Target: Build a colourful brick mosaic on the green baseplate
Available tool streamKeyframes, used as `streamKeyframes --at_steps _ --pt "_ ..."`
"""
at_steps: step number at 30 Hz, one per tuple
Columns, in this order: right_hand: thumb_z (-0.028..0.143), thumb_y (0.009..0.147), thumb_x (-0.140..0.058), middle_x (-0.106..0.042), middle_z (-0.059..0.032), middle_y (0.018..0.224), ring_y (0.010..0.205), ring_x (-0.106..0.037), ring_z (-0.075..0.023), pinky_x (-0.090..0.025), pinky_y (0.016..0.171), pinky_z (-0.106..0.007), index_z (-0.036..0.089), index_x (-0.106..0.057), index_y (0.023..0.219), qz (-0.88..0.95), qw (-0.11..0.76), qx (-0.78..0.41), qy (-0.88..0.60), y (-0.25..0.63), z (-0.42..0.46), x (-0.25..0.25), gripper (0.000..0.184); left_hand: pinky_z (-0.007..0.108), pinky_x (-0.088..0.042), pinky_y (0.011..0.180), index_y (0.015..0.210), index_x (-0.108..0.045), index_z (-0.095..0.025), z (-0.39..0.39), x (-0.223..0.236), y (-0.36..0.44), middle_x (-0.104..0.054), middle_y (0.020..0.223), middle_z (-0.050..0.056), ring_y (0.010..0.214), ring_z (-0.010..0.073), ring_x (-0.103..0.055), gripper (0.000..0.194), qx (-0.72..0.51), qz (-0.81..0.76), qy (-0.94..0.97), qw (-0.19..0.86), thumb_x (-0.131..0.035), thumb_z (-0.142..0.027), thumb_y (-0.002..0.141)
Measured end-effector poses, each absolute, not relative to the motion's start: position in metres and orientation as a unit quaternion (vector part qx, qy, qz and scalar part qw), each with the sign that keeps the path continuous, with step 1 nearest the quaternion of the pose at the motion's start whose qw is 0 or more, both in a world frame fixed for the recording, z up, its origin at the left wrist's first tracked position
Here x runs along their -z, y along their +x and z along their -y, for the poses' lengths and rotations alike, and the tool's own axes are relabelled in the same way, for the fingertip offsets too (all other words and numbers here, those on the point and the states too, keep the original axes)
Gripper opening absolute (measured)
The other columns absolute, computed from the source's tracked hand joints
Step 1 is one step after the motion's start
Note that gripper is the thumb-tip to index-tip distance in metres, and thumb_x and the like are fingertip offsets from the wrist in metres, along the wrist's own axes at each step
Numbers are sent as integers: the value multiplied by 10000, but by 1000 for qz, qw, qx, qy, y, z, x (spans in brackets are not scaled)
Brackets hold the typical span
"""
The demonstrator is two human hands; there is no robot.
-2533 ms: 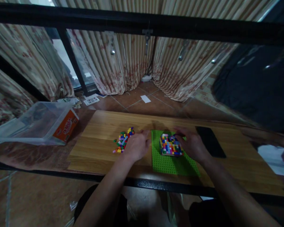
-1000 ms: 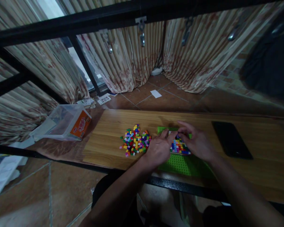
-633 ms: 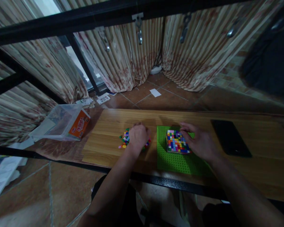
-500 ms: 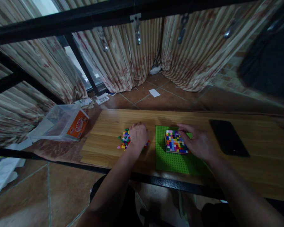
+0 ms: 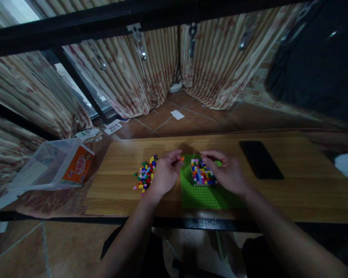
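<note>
My left hand pinches a small orange toy brick between thumb and fingertips, over the left edge of a green studded baseplate. A block of multicoloured toy bricks stands on the baseplate. My right hand is closed about the block's far right side, thumb and forefinger at its back edge; its other fingers are partly hidden. A loose pile of small coloured bricks lies on the wooden table, left of my left hand.
A black phone-like slab lies on the table at right. To the left, beyond the table end, stands a clear plastic box with an orange label. A black metal bar crosses above, with curtains behind.
My left hand has left the brick pile and moved right to the baseplate, carrying an orange brick. My right hand stays at the block. The whole view has shifted a little.
</note>
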State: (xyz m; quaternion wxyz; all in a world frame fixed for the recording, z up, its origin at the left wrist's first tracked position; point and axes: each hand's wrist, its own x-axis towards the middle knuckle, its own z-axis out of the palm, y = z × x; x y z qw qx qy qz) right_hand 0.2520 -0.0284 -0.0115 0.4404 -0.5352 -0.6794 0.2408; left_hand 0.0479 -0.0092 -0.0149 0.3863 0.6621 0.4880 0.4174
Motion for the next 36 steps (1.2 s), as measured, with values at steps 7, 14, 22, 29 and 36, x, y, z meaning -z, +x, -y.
streamKeyframes --at_steps 7,14,22,29,36 --pt "348 903 -578 -734 -40 951 859 -682 -177 -527 765 -306 230 -721 1015 704 423 -303 -483 235 36 7 216 279 -542 900 1199 -602 -171 21 14 65 -666 999 48 919 133 -676 364 -437 -426 672 421 -581 -102 843" --pt "279 917 -549 -733 -31 915 833 -679 -175 -515 759 -308 237 -717 935 707 427 -258 -501 234 37 14 174 274 -552 874 1161 -615 -172 24 19 71 -682 971 46 904 139 -681 327 -438 -434 669 414 -610 -129 837" --pt "250 943 -486 -713 -55 872 826 -654 -201 -512 786 -348 242 -697 928 750 408 -107 -509 227 43 13 211 277 -558 847 1012 -632 -134 29 13 81 -693 882 43 849 146 -691 231 -469 -470 590 460 -654 -109 784" --pt "314 937 -503 -736 -54 951 891 -680 -214 -528 831 -355 233 -714 952 708 411 -122 -561 247 34 11 226 282 -557 833 1032 -661 -145 23 19 75 -703 943 60 862 156 -690 246 -457 -505 599 420 -601 -94 799" --pt "300 925 -485 -729 -57 948 900 -675 -218 -509 839 -351 211 -723 934 711 340 -123 -603 277 20 17 254 324 -546 832 1067 -683 -148 20 24 70 -706 1038 101 896 189 -678 270 -414 -544 636 359 -553 -98 836"
